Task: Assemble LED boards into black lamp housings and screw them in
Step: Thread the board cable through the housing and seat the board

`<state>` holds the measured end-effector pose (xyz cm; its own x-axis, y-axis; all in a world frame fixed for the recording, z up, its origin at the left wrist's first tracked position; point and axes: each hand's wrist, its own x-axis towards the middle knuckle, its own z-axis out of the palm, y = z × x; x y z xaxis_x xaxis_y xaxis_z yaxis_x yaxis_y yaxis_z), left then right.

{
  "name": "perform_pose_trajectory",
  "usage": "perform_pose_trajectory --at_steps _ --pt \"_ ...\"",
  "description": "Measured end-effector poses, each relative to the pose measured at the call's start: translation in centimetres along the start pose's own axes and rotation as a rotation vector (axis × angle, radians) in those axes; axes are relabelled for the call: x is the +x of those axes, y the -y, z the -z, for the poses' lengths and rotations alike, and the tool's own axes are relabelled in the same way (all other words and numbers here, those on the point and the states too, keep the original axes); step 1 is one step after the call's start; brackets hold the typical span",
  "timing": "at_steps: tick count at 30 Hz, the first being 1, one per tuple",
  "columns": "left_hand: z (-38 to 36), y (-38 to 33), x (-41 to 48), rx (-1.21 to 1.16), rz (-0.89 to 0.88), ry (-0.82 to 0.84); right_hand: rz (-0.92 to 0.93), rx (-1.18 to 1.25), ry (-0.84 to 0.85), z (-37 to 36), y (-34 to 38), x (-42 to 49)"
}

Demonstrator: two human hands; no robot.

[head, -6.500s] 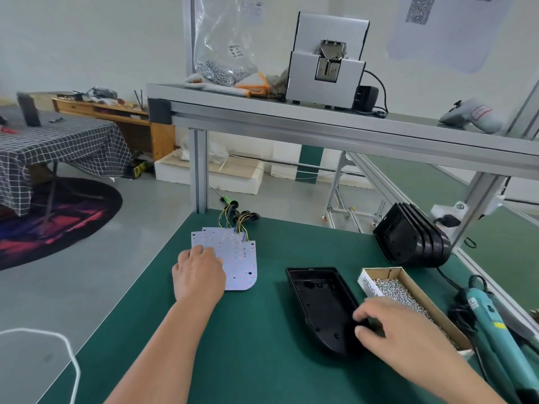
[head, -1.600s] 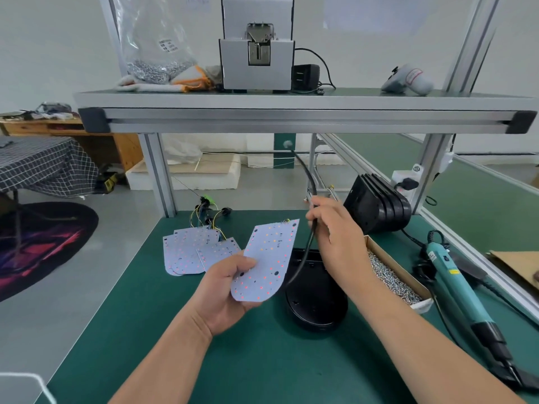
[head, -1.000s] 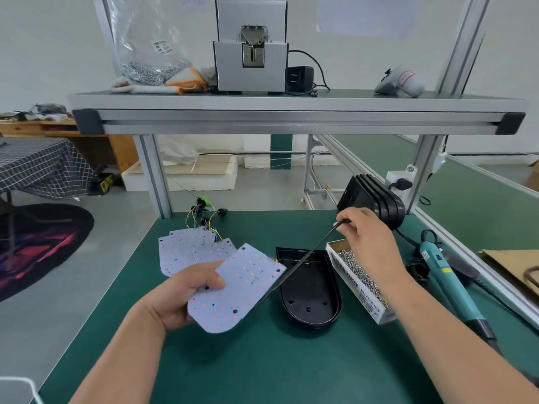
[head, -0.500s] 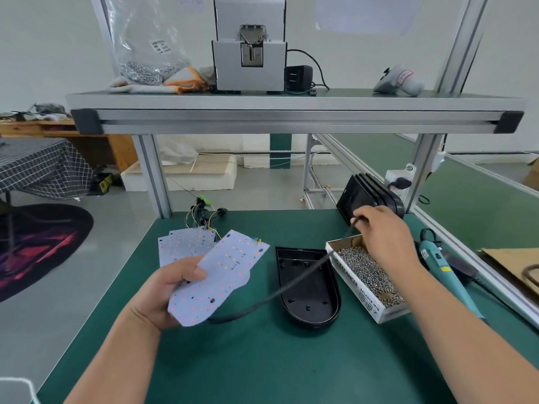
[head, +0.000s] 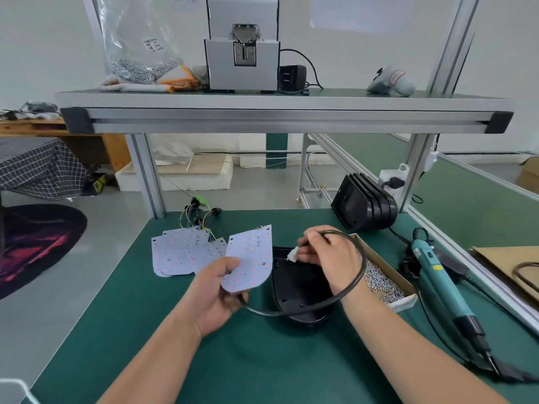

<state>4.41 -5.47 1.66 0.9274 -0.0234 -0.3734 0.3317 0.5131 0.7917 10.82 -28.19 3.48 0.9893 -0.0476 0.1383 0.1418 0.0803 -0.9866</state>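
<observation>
Seen from the head camera, the left hand (head: 217, 290) holds a pale LED board (head: 250, 258) up off the green worktop (head: 262, 360). Its grip is closed on the board's lower edge, with the thumb across the dotted face, and the board is tilted with its rounded end toward the person. A black cable (head: 354, 282) comes out from under the board by the left fingers. It loops low across the near end of the black lamp housing (head: 297, 290), then arcs up round the outer side of the right wrist to the right hand (head: 326, 255). That hand's grip is closed too, its fingertips pinching a small white connector (head: 292, 254) at the cable's end just above the far part of the housing. The housing lies open side up on the worktop between the two forearms, partly covered by the right hand. To its right is a cardboard box of screws (head: 382, 279), and further right a teal electric screwdriver (head: 437, 275) lies on its side. A stack of black housings (head: 364, 207) stands on edge at the worktop's far right corner. More LED boards (head: 178, 252) lie overlapped on the left, with yellow and dark wires trailing off their far edge. On the shelf (head: 262, 112) above are a grey screw feeder (head: 242, 53) and a clear bag of screws (head: 140, 53).
</observation>
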Motion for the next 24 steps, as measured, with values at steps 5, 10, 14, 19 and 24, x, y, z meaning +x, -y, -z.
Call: perform_pose_trajectory --at_steps 5,10,14,19,24 --pt "-1.2 1.0 0.0 0.035 -0.037 -0.002 -0.009 -0.057 0.026 -0.5 -1.0 -0.1" --pt "-1.2 1.2 -0.1 0.058 -0.019 0.04 0.106 -0.395 0.099 0.4 -0.7 0.2" --pt "-1.2 1.4 0.2 0.084 -0.014 0.063 0.292 -0.807 0.101 1.6 -0.5 -0.2" --pt "-1.0 1.4 0.2 0.088 -0.001 0.075 0.366 -0.902 0.041 2.0 -0.8 -0.5" --pt "-0.9 1.4 0.1 0.106 0.01 0.074 0.387 -0.881 0.033 2.3 -0.7 -0.7"
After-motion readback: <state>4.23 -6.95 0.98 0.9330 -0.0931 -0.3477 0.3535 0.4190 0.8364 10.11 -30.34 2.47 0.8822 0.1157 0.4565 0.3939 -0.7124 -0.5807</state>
